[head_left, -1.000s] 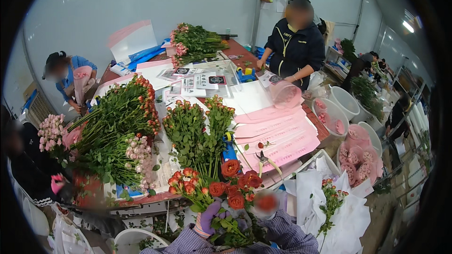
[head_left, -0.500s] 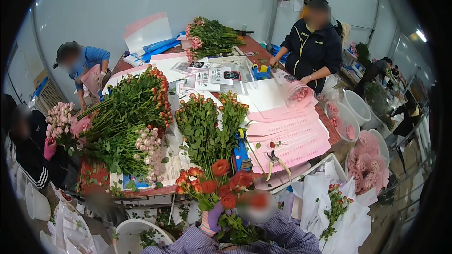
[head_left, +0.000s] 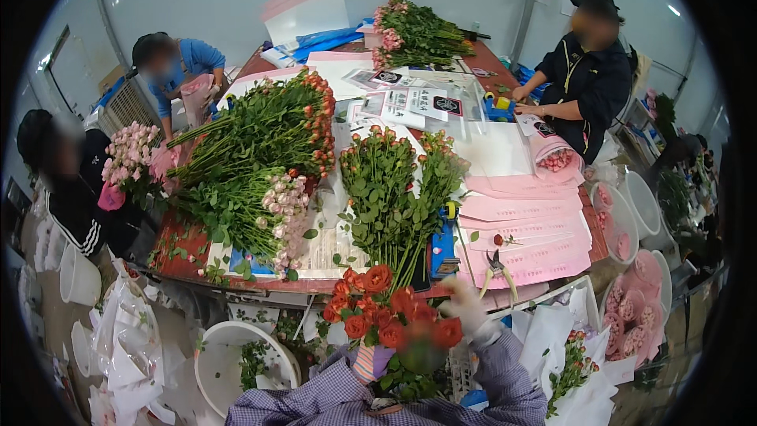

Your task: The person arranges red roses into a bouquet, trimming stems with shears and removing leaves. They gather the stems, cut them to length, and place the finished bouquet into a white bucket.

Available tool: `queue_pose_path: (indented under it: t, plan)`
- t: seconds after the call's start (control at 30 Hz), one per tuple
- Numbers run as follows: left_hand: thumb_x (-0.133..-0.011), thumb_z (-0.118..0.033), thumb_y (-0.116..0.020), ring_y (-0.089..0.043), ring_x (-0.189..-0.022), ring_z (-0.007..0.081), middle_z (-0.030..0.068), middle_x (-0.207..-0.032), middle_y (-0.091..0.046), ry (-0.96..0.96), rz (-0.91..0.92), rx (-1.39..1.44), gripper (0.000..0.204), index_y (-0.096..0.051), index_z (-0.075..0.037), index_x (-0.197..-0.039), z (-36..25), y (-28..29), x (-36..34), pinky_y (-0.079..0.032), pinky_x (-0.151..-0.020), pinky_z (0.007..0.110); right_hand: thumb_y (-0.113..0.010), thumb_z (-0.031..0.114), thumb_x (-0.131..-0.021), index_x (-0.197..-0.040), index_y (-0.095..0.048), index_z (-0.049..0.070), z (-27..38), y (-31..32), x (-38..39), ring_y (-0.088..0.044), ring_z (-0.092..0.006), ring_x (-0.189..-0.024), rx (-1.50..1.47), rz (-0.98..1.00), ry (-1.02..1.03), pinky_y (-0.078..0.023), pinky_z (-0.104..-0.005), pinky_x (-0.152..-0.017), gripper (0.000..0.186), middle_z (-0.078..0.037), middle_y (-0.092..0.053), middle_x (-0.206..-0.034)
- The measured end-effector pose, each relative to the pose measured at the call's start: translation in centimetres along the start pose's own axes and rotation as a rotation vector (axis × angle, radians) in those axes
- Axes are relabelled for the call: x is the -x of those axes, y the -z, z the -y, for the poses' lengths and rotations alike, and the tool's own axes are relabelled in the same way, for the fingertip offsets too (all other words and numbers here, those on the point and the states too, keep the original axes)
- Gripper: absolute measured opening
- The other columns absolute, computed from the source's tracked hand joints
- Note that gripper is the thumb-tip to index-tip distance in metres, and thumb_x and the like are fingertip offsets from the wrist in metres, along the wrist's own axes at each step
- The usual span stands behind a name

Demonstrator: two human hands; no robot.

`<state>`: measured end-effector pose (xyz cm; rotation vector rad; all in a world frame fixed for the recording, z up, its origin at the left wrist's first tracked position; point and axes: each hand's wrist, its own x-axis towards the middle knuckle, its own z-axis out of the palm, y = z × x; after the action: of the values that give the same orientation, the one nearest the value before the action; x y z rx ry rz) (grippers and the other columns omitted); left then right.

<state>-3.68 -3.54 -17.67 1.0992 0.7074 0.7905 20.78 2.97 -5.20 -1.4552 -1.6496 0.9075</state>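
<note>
A bunch of orange-red roses [head_left: 378, 308] stands in front of me at the near edge of the table, blooms up. My left hand [head_left: 378, 360], in a purple and striped glove, is wrapped round its stems below the blooms. To the right of the bunch is my right hand [head_left: 467, 309], in a pale glove, raised and smeared by motion; its fingers cannot be made out. Pruning shears [head_left: 497, 272] with pale handles lie just beyond it, beside a blue tape dispenser [head_left: 444, 248]. Leafy bundles of orange roses [head_left: 378, 197] lie straight ahead.
Pink wrapping sheets [head_left: 528, 229] cover the table's right side. More roses [head_left: 252, 134] are heaped at left. A white bucket [head_left: 209, 371] with leaves stands below left; buckets of pink wrapped bouquets [head_left: 635, 300] are at right. Co-workers stand at left and far right.
My right hand has come up on the right of the bunch, having been hidden before. The rose blooms now sit more closely together. The whole view has turned left.
</note>
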Motion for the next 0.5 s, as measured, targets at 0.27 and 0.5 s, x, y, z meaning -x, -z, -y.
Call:
queue_pose_path:
  t: [0.27,0.5]
  plan:
    - [-0.085,-0.019,-0.04,-0.038,-0.115,0.0216,0.0082,-0.126,-0.039,-0.104,-0.006,-0.762,0.04,-0.036,-0.008,-0.123,-6.0,-3.1,0.5,-0.028,-0.098,0.035,-0.064,0.05,-0.061,-0.13,-0.02,0.002,-7.5,7.4,-4.1,-0.036,-0.0359,-0.112,0.794,-0.259,-1.013,-0.028,-0.0478,-0.093,0.095,-0.023,-0.037,-0.119]
    - [-0.079,-0.017,-0.045,-0.042,-0.112,0.0255,0.0071,-0.12,-0.047,-0.299,-0.202,-1.142,0.039,-0.047,-0.01,-0.116,-9.0,-4.2,-0.2,-0.025,-0.098,0.041,-0.062,0.039,-0.066,-0.101,-0.053,-0.002,-13.5,9.7,-4.2,-0.058,-0.026,-0.079,0.862,-0.119,-0.884,-0.047,-0.0334,-0.069,0.055,-0.016,-0.058,-0.088]
